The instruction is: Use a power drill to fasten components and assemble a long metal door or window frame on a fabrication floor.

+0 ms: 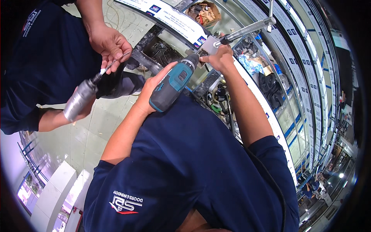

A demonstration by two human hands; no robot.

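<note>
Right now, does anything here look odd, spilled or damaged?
Nothing looks plainly spilled or damaged. The crumpled blue-and-white sheet material, right of the right hand, seems untidy: it lies bunched beside dark scraps rather than folded.

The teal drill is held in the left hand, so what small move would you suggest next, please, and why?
I would probably draw the right hand a little back from the teal drill before any drilling: one of that hand's fingers lies close to the drill's nose in this view, while the left hand holds the drill.
</note>
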